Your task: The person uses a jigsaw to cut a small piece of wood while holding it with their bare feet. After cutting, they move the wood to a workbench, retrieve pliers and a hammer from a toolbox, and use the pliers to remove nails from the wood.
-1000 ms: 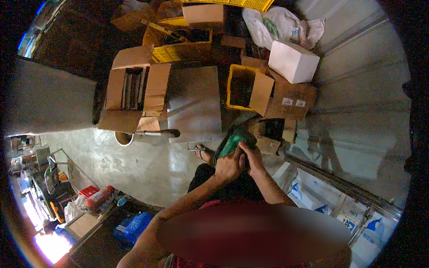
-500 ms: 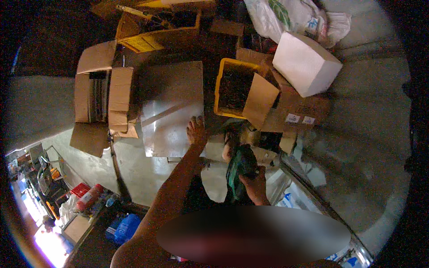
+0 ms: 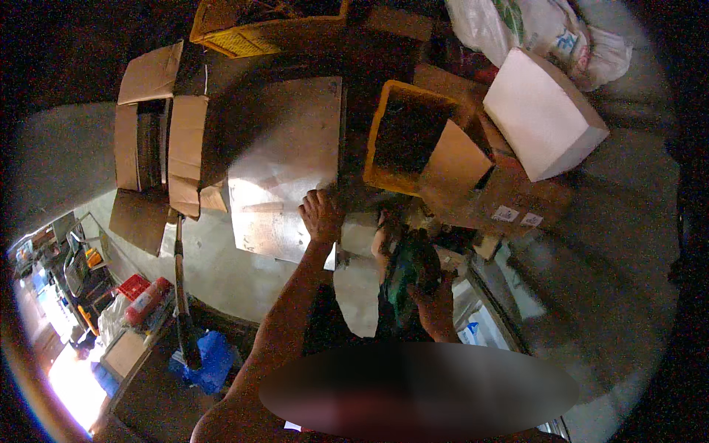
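Note:
A flat, pale, shiny panel [image 3: 284, 159] lies ahead of me, slightly left of centre. My left hand [image 3: 322, 215] is at its right edge, fingers bent over the surface near the lower corner. Lower right, my right hand [image 3: 434, 299] is closed against a dark green thing [image 3: 402, 284] with a faint sheen; its kind is too dark to make out. The fingers of that hand are partly lost in shadow. A blurred oval covers the lower middle of the view.
An open cardboard box [image 3: 186, 155] stands left of the panel, a long handle [image 3: 179, 273] below it. On the right are a yellow crate [image 3: 374, 140], a cardboard box [image 3: 528, 196] and a white foam block [image 3: 543, 118]. A blue bundle [image 3: 210, 362] lies lower left.
My left hand's fingers have gone from stretched flat on the panel to bent at its edge. The panel's lower right corner now shows below the hand. My right hand stays at the green thing.

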`<state>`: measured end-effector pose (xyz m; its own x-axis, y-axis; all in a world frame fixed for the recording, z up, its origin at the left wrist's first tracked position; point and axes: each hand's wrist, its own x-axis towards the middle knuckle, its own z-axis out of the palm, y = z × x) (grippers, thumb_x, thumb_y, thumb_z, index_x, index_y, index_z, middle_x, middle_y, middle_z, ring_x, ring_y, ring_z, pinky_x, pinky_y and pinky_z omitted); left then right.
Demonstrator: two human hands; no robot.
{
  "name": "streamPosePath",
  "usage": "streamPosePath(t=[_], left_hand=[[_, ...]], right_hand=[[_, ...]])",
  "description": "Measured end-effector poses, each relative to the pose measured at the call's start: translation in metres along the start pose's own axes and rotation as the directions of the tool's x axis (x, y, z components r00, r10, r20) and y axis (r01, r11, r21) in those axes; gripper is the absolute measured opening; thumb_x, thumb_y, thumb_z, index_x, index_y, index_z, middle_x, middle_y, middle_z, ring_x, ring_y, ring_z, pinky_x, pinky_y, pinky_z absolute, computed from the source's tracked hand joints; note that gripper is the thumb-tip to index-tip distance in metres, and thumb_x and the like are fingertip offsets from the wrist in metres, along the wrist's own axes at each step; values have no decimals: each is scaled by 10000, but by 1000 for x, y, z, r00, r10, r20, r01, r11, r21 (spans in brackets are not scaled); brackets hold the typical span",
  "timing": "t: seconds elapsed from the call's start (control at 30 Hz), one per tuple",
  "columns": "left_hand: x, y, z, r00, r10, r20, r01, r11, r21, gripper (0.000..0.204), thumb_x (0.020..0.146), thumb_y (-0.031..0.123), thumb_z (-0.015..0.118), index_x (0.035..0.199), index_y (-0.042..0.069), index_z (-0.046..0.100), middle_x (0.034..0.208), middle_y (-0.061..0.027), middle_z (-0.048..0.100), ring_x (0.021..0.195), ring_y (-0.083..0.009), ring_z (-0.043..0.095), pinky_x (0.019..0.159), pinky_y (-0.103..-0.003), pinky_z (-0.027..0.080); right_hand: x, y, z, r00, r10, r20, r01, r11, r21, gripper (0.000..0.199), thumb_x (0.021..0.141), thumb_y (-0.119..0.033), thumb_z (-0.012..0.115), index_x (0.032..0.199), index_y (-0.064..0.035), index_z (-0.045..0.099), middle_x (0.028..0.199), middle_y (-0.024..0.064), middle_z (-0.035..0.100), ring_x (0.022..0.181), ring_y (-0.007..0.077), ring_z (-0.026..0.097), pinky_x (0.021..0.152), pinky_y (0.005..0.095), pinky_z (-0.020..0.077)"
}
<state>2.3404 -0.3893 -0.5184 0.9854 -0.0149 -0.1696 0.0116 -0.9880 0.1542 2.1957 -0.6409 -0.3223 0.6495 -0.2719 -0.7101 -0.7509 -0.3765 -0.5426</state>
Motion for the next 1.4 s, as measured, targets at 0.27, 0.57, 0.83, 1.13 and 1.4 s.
streamPosePath(t=[0.27,0.57,0.83,1.13,1.4], left_hand=[[-35,-66,-161,934,80,-347,-52,995,89,419,832,204,772,1198,99,597,1342,-168,589,1211,-371,573,1000,-552,415],[-24,-175,-253,875,109,-471,1,974,227,409,1030,242,579,1370,14,557,1230,-202,658,1073,-411,641,932,-523,515],[-17,-194,-267,884,117,-453,-12,974,227,309,1028,184,573,1291,30,626,1186,-185,685,1038,-392,657,905,-500,533],[-15,-215,-268,893,111,-437,-8,973,232,306,1034,165,576,1309,43,633,1178,-164,694,1020,-380,660,912,-498,524],[-23,-233,-257,961,-20,-276,65,986,155,349,996,116,606,1337,43,619,1236,-171,671,1076,-389,639,931,-491,524]], right_hand=[[38,-49,43,891,-426,156,422,905,56,678,925,-218,775,1454,7,416,1364,189,607,1264,302,587,1091,446,464],[158,-110,211,887,-420,193,368,894,254,783,927,-357,778,1538,-32,413,1471,194,552,1334,356,548,1169,443,402],[259,-129,345,787,-518,334,335,814,474,918,975,-360,734,1651,-59,191,1589,232,448,1457,375,453,1205,467,370],[386,-110,396,621,-767,161,782,594,-189,703,998,-298,669,1584,-60,362,1537,235,503,1359,374,539,1103,476,467],[273,-85,367,766,-625,152,624,664,-413,571,985,-196,567,1520,-31,457,1556,245,471,1440,391,433,1190,495,358]])
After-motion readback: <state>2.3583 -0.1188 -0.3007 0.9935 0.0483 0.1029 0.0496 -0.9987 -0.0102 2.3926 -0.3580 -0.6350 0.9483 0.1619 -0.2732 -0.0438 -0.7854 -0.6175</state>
